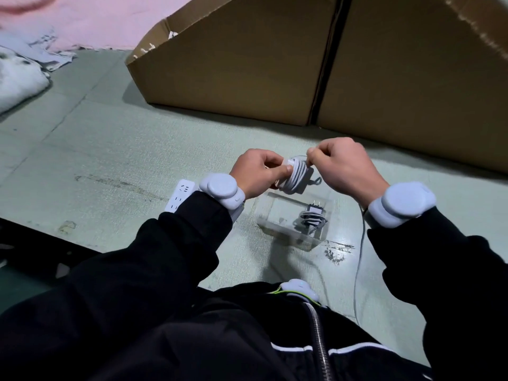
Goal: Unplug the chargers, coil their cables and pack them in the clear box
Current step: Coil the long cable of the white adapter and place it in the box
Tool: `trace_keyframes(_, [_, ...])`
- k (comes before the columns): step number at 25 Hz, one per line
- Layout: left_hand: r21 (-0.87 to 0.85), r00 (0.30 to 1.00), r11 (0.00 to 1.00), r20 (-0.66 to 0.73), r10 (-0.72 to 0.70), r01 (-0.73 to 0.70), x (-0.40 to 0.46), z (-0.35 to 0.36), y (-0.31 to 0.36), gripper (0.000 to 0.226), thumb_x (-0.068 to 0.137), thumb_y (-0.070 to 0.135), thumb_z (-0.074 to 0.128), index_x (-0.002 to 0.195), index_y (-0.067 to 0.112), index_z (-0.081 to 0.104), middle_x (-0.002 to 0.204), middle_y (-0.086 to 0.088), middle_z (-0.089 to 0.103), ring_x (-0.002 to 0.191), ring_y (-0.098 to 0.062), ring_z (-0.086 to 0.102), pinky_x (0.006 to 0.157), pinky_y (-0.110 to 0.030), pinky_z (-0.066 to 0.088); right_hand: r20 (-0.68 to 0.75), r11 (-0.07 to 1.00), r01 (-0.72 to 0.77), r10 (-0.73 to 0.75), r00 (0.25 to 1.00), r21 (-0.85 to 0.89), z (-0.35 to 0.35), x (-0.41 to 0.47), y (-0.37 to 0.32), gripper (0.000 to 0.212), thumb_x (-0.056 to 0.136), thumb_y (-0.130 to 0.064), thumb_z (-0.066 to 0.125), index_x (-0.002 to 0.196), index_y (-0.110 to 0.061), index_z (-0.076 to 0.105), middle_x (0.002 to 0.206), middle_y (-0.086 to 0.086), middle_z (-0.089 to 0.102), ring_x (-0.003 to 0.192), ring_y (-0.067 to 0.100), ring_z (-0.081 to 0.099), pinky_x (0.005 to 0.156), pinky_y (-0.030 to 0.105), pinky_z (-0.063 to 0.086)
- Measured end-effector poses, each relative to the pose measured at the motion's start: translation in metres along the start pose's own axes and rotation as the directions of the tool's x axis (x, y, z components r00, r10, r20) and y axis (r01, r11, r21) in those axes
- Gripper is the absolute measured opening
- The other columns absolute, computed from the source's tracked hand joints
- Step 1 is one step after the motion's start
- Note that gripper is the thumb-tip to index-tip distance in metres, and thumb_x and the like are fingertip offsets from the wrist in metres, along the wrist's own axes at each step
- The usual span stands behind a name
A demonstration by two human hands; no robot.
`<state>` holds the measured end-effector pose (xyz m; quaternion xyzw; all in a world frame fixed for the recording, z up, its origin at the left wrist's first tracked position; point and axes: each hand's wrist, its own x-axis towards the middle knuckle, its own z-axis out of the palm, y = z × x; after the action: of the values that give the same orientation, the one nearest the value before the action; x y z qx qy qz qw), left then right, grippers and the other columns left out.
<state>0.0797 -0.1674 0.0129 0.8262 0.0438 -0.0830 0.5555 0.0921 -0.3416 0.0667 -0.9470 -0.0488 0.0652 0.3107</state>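
While the head view looks down at the floor (pixel 115 149), both hands sit just above the clear box (pixel 295 220). Left hand (pixel 257 176) grips a white charger (pixel 286 171), fingers and thumb curled round its left end. White cable (pixel 298 176) is wound in several tight turns around the charger body. Right hand (pixel 342 167) pinches the cable at the top of the coil, fingertips touching the wraps, remaining fingers curled in. Small loop of cable sticks out at the right of the bundle, under the right hand. Clear box rests on the floor, open top, directly below and slightly toward the person. Inside it: 1 grey charger (pixel 313 217), cable already wrapped around it, prongs pointing away from the person. White power strip (pixel 180 198) lies on the floor left of the box, partly hidden under the left wrist; sockets in view look unoccupied. Thin grey cable (pixel 360 257) runs along the floor right of the box, toward the person. Both wrists carry pale grey round wrist units (pixel 401 206) over black sleeves. Large cardboard box (pixel 275 64) lies on its side beyond the hands. White cloth (pixel 19 78) at far left on the floor.
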Motion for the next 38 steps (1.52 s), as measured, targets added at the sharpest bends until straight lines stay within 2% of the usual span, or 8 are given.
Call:
trace_keyframes(3, [-0.103,0.99,0.994,-0.127,-0.056,0.043,0.004,0.0,-0.003,0.037,0.067,0.041,0.072,0.091,0.013,0.075,0.082,-0.005,0.073,0.079,-0.026,0.072,0.075,-0.047,0.06,-0.024,0.997,0.019,-0.017,1.0,0.078,0.004,-0.003,-0.001,0.032,0.093,-0.028,0.049,0.071,-0.019,0.07,0.042,-0.006,0.043,0.047,0.012,0.041,0.048,0.029,0.03])
trace_keyframes(10, [-0.294,0.955,0.956,-0.274,-0.112,0.027,0.006,0.003,0.001,0.024,0.076,0.027,0.07,0.092,0.01,0.074,0.082,-0.008,0.073,0.077,-0.023,0.071,0.071,-0.043,0.061,-0.015,0.976,0.051,-0.049,0.999,0.209,0.022,-0.005,-0.005,0.035,0.092,-0.028,0.047,0.062,-0.027,0.065,0.052,-0.003,0.058,0.057,0.019,0.052,0.06,0.031,0.042])
trace_keyframes(13, [-0.436,0.939,0.899,-0.292,-0.181,0.037,0.008,0.005,0.008,0.013,0.085,0.018,0.067,0.089,0.008,0.072,0.084,-0.014,0.07,0.075,-0.023,0.068,0.072,-0.04,0.061,0.011,0.969,0.027,-0.03,0.999,0.245,0.03,-0.009,-0.006,0.034,0.095,-0.028,0.046,0.068,-0.025,0.067,0.054,0.0,0.063,0.05,0.008,0.054,0.056,0.028,0.041])
trace_keyframes(18, [-0.615,0.948,0.785,-0.203,-0.245,0.071,0.006,0.004,0.014,0.013,0.089,0.016,0.064,0.084,0.006,0.07,0.083,-0.014,0.073,0.074,-0.024,0.072,0.07,-0.036,0.059,0.131,0.928,-0.043,-0.006,0.991,0.369,0.033,-0.014,-0.005,0.03,0.095,-0.024,0.045,0.078,-0.018,0.069,0.055,0.0,0.062,0.036,0.002,0.044,0.047,0.022,0.034])
trace_keyframes(26, [-0.733,0.965,0.678,-0.147,-0.218,0.042,0.008,-0.007,0.027,0.019,0.092,0.018,0.059,0.092,0.001,0.068,0.077,-0.011,0.071,0.07,-0.023,0.07,0.071,-0.036,0.058,0.296,0.877,-0.098,-0.053,0.954,0.47,0.033,-0.01,0.011,0.032,0.097,-0.025,0.045,0.078,-0.016,0.069,0.056,0.002,0.061,0.042,0.015,0.036,0.043,0.025,0.03])
trace_keyframes(30, [-0.809,0.982,0.581,-0.029,-0.187,0.087,0.006,-0.018,0.031,0.021,0.095,0.021,0.055,0.094,0.004,0.068,0.075,-0.007,0.068,0.064,-0.019,0.066,0.067,-0.031,0.057,0.382,0.91,-0.168,0.011,0.924,0.38,0.034,-0.007,0.033,0.038,0.1,-0.03,0.044,0.077,-0.012,0.069,0.057,0.003,0.059,0.044,0.015,0.038,0.046,0.026,0.03])
trace_keyframes(35, [-0.732,0.982,0.655,0.168,-0.092,0.186,-0.006,-0.012,0.03,0.022,0.096,0.019,0.05,0.1,0.006,0.067,0.08,-0.006,0.064,0.066,-0.02,0.065,0.069,-0.036,0.058,0.346,0.972,-0.119,0.044,0.937,0.201,0.027,-0.001,0.041,0.041,0.097,-0.039,0.05,0.071,-0.014,0.068,0.057,0.001,0.059,0.04,0.006,0.043,0.05,0.026,0.033])
trace_keyframes(38, [-0.659,0.954,0.718,0.298,-0.023,0.223,-0.013,-0.01,0.03,0.02,0.094,0.014,0.049,0.091,0.007,0.068,0.065,-0.003,0.061,0.054,-0.014,0.058,0.064,-0.033,0.059,0.261,0.995,-0.051,0.027,0.965,0.085,0.019,0.002,0.04,0.038,0.091,-0.037,0.057,0.057,-0.021,0.059,0.057,0.003,0.058,0.052,0.017,0.049,0.052,0.028,0.034])
